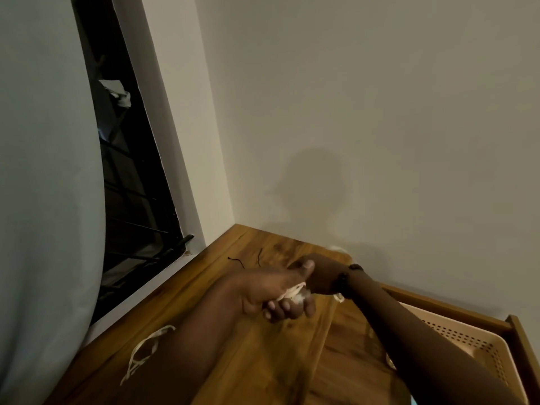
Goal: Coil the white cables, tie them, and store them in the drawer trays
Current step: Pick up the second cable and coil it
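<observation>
My left hand (pixel 271 290) grips a bundle of white cable (pixel 293 294) above the wooden table (pixel 248 361), fingers curled round it. My right hand (pixel 320 276) is just behind it, with its fingers hidden, so its hold on the cable is unclear; a white loop (pixel 339 297) hangs below its wrist. Another loose white cable (pixel 143 350) lies on the table at the lower left. A beige perforated tray (pixel 473 343) sits in the open drawer at the right.
Two thin dark ties (pixel 247 258) lie near the table's far corner. Walls close the back and right. A dark barred window (pixel 131 185) and a pale curtain (pixel 43 200) are at the left.
</observation>
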